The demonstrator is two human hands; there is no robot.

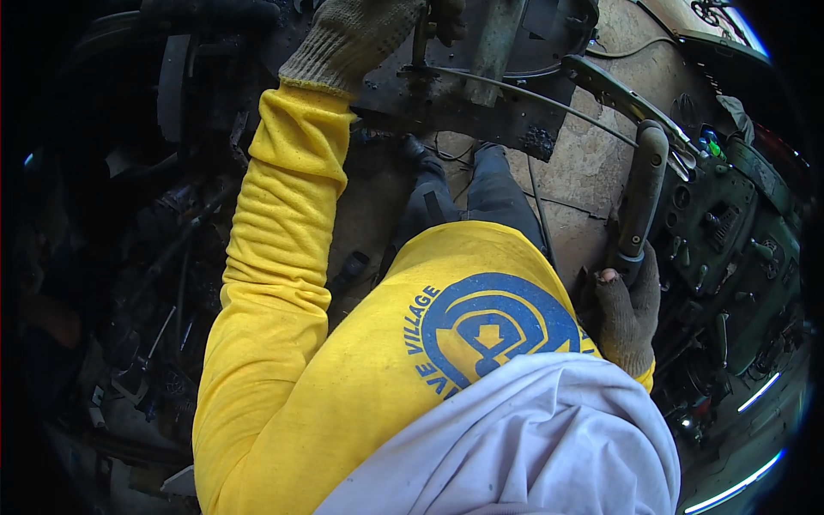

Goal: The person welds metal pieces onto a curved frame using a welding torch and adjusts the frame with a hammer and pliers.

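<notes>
Gripping the long dark cylindrical lever handle at its lower end, the gloved right hand closes round it; its axis runs up and away; the gloved left hand, far beyond the handle's top, clasps a thin upright rod on the dark metal plate.

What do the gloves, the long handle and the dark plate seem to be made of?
Gloves, left hand and right hand: knitted fabric, ribbed cuffs, grimy. Long handle: probably metal with a dull dark grip sleeve. Dark plate: likely sheet steel, matte, blackened, rough-edged.
</notes>
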